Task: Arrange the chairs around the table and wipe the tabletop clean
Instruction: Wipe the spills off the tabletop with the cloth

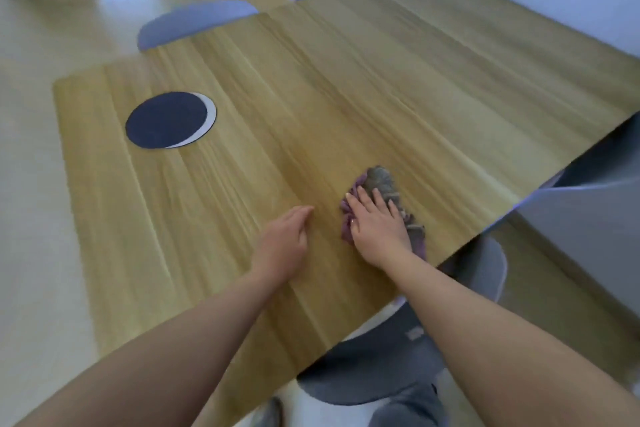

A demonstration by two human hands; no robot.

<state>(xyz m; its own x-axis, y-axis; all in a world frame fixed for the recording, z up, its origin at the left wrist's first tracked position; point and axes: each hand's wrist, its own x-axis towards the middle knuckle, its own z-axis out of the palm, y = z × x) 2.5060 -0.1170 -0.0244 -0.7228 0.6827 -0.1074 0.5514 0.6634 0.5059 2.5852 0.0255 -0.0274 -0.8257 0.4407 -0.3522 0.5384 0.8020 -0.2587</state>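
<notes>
While the right hand (377,222) presses flat, fingers a little spread, on the cloth (382,182) close to the tabletop's (381,80) near edge, the cloth stretches away from the person, and the open left hand (284,239) sits just left of it.

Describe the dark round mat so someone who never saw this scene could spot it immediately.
The long light-wood tabletop fills the view. Near its left end lies a dark navy round mat. Unlike the white round mat beneath it, which shows only as a crescent along its right edge, it is dark and fully visible.
</notes>
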